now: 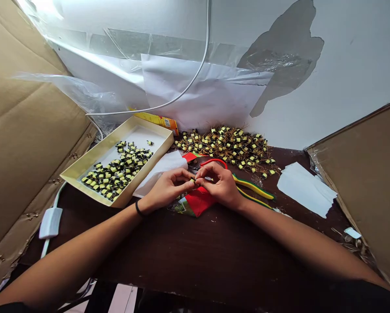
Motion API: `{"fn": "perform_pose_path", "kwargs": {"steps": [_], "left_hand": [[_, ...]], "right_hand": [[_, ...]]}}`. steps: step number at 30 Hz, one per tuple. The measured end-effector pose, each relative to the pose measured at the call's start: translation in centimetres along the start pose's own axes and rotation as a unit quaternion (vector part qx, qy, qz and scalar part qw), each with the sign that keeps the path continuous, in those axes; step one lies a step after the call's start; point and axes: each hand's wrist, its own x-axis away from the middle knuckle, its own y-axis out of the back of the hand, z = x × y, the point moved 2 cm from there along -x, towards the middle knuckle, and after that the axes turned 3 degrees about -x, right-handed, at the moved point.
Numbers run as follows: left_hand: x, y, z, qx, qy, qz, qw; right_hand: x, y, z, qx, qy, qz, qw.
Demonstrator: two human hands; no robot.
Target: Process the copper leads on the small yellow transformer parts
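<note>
My left hand (167, 189), with a black band at its wrist, is closed in a pinch on a small black-and-yellow wire-wound coil (192, 180). Thumb and forefinger of my right hand (222, 184) are pinched together against the coil's right side; whether they grip its body or a wire is too small to tell. Below both hands lies a red and green plastic packet (199, 201). Beside my right hand rest pliers with yellow-green handles (255, 188), partly covered by it, and a red curved handle (214, 162) shows just behind the fingers.
A shallow cream box (160, 153) at left holds many coils without long wires. At the back, a heap of coils (227, 145) bristles with copper wires. White paper (307, 189) lies right. Cardboard walls (367, 174) flank the dark table (181, 256); a white cable (201, 61) hangs behind.
</note>
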Motion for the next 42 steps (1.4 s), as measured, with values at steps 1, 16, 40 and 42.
{"fn": "perform_pose_path", "kwargs": {"steps": [1,16,40,42], "left_hand": [[0.0,0.0,0.0,0.0,0.001,-0.001,1.0],[0.1,0.2,0.2,-0.017,0.001,0.013,1.0],[0.0,0.2,0.4,0.04,0.002,-0.007,0.999],[0.0,0.2,0.3,0.029,0.004,-0.007,1.0]], "right_hand": [[0.0,0.0,0.0,-0.001,0.0,0.001,1.0],[-0.4,0.1,1.3,0.107,0.142,0.097,0.979],[-0.5,0.1,0.0,0.055,0.037,0.02,0.998],[-0.5,0.2,0.3,0.075,0.062,0.033,0.995]]}}
